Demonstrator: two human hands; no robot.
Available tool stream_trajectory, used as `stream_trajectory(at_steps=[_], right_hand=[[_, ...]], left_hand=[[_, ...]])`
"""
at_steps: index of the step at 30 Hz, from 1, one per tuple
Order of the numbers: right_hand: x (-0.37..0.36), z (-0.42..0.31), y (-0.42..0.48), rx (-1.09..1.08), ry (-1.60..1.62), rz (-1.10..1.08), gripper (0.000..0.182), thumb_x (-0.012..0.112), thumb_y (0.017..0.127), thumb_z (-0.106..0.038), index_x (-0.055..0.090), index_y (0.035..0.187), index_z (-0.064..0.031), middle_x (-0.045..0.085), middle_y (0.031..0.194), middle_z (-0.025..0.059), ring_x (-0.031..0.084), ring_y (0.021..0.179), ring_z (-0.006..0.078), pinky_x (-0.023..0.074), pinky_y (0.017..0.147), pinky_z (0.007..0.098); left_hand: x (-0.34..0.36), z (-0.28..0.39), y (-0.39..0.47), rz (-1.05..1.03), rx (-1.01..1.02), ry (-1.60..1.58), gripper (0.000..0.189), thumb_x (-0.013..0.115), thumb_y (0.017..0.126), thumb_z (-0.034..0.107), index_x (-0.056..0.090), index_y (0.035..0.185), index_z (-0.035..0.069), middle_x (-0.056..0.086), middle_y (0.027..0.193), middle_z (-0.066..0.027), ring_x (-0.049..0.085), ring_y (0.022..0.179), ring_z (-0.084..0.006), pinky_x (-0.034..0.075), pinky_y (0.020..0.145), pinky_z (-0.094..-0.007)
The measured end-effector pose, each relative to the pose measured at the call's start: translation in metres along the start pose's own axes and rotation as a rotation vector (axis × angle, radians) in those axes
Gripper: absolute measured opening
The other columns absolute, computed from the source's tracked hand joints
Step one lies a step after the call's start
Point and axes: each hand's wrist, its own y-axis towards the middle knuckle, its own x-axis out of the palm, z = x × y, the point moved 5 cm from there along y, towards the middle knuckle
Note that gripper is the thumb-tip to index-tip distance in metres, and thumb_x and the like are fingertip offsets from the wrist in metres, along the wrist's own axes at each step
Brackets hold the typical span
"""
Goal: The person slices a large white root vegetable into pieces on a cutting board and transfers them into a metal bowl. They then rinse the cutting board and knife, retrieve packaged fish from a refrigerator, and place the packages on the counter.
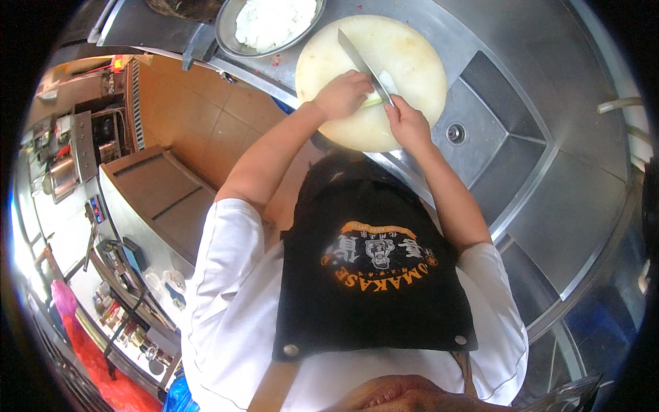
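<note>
My right hand [410,123] is closed around the handle of a kitchen knife [359,61], whose long blade points up and to the left over a round cutting board [417,56]. My left hand [347,92] rests on the board, its curled fingers against a pale green and white vegetable piece [371,99] to the left of the blade. Which vegetable it is, I cannot tell, as the fingers partly hide it. A white cut piece [386,81] lies on the board just right of the blade.
A metal bowl [224,35] holding a white, shredded-looking food stands left of the board. To the right is a stainless steel sink [476,139] with a drain. Small red scraps lie on the steel counter [267,64]. A brown-topped cabinet [154,180] stands at the left.
</note>
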Motion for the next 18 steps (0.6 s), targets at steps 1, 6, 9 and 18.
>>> stream_trajectory(at_steps=[1, 6, 9, 18], right_hand=[[0.004, -0.001, 0.005, 0.009, -0.031, -0.015, 0.037, 0.054, 0.098, -0.041, 0.062, 0.126, -0.0188, 0.072, 0.091, 0.0138, 0.069, 0.088, 0.0373, 0.0536, 0.078, 0.0462], [-0.009, -0.002, -0.007, -0.015, -0.007, -0.026, 0.036, 0.054, 0.098, -0.04, 0.062, 0.126, -0.0198, 0.072, 0.094, 0.0125, 0.069, 0.09, 0.0363, 0.0534, 0.078, 0.0455], [-0.002, 0.001, 0.0, -0.03, -0.027, -0.018, 0.035, 0.054, 0.098, -0.04, 0.062, 0.126, -0.0201, 0.072, 0.094, 0.0125, 0.069, 0.088, 0.0362, 0.0535, 0.077, 0.0458], [-0.008, -0.004, -0.005, -0.065, -0.043, -0.027, 0.036, 0.054, 0.098, -0.041, 0.062, 0.126, -0.0196, 0.073, 0.093, 0.0113, 0.07, 0.087, 0.0353, 0.0536, 0.076, 0.0459]], left_hand=[[0.0, 0.0, 0.0, 0.005, 0.009, -0.001, 0.028, 0.062, 0.082, 0.004, 0.064, 0.11, 0.004, 0.061, 0.117, -0.0149, 0.053, 0.112, -0.037, 0.044, 0.1, -0.0438], [0.001, -0.001, -0.002, -0.047, -0.028, -0.029, 0.029, 0.061, 0.081, 0.003, 0.064, 0.11, 0.004, 0.06, 0.114, -0.015, 0.053, 0.11, -0.0369, 0.044, 0.097, -0.0439], [0.0, -0.001, -0.005, 0.017, 0.027, -0.031, 0.028, 0.062, 0.081, 0.003, 0.064, 0.109, 0.004, 0.06, 0.112, -0.0144, 0.053, 0.107, -0.0367, 0.045, 0.095, -0.0446], [0.003, -0.002, -0.011, -0.012, -0.033, -0.031, 0.032, 0.061, 0.081, 0.003, 0.063, 0.113, 0.005, 0.06, 0.119, -0.0128, 0.053, 0.111, -0.0354, 0.044, 0.098, -0.0436]])
